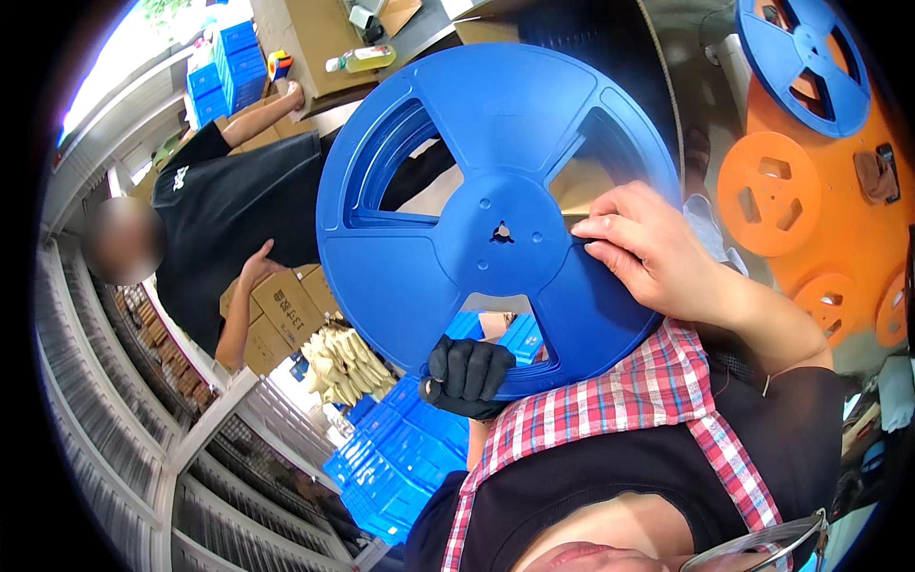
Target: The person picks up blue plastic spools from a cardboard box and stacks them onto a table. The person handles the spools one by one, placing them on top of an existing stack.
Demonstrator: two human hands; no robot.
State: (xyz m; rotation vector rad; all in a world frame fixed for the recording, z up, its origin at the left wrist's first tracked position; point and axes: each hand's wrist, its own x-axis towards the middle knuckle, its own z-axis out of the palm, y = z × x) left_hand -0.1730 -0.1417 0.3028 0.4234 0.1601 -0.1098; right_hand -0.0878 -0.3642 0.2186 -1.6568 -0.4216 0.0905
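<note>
A large blue plastic reel (496, 114) with a round hub and cut-out windows fills the middle of the view, right in front of my chest. Several more blue rims show through its upper left window, so it looks like a stack. My left hand (467, 372), in a black glove, is closed around the reel's lower edge at the bottom window. Bare, my right hand (653, 250) lies over the reel's right side, thumb and forefinger pinched together close to the hub. Whatever sits between those fingertips is too small to make out.
Another person (238, 200) in black stands at the left, near cardboard boxes (291, 305). Blue crates (391, 467) and a cream-coloured bundle (343, 365) lie below. A bottle (362, 59) rests behind the reel. Orange discs (767, 194) and another blue reel (810, 43) are at the right.
</note>
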